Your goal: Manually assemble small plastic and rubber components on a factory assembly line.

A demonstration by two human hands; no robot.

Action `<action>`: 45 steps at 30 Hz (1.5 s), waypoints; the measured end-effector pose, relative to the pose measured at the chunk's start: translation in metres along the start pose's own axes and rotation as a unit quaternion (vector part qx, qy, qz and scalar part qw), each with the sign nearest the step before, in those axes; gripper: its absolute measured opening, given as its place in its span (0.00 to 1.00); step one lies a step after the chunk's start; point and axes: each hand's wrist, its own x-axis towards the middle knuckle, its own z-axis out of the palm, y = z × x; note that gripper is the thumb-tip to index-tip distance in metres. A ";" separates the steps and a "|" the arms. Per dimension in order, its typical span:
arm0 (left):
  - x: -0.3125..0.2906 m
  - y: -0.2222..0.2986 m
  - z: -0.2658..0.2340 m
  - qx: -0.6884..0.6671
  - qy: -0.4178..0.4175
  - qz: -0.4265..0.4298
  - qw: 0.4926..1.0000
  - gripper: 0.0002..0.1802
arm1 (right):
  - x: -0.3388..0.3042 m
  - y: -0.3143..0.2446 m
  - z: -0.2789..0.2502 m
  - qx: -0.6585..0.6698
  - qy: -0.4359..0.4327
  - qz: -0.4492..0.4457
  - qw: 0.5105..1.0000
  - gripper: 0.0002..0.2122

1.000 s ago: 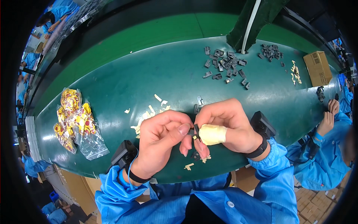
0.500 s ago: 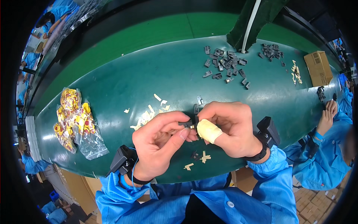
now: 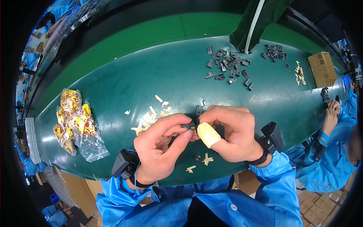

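Both hands met over the near edge of the green worktop (image 3: 159, 72). Left hand (image 3: 159, 147) pinched shut on a small dark plastic part (image 3: 190, 125), thumb under, forefinger over, probably to keep it steady. Right hand (image 3: 232, 132) closed on the same part from the other side, thumb wrapped in a pale rubber finger cover (image 3: 208, 134), likely for grip or to spare the skin. Part held up between the two hands, clear of the worktop, close under the eyes, presumably so the tiny piece could be seen properly. Black strap-on devices sat on the left wrist (image 3: 121, 162) and the right wrist (image 3: 272, 137).

Just below the hands lay cream plastic offcuts (image 3: 207, 159) and one more dark piece (image 3: 197, 157), kept within easy reach. More cream scraps (image 3: 149, 118) scattered just beyond the left hand. Farther back, well apart, a loose pile of dark parts (image 3: 228, 66), a smaller heap (image 3: 275, 52) to its right, then a cardboard box (image 3: 322, 69) near the right end. Off to the left, clear bags with yellow and red packets (image 3: 75, 123), out of the way. At the far right, another person's hand (image 3: 332, 113) in a blue sleeve worked at the same worktop.
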 end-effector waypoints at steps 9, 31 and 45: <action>-0.001 -0.003 -0.001 0.011 -0.007 0.012 1.000 0.15 | 0.000 0.002 0.000 -0.028 0.009 -0.034 0.999 0.05; -0.002 -0.003 -0.001 0.056 0.006 0.018 0.998 0.16 | 0.001 -0.001 0.001 -0.055 -0.002 -0.046 0.997 0.05; 0.000 -0.002 -0.005 0.025 -0.012 0.028 0.999 0.14 | -0.001 -0.002 0.004 0.052 -0.014 0.026 0.998 0.04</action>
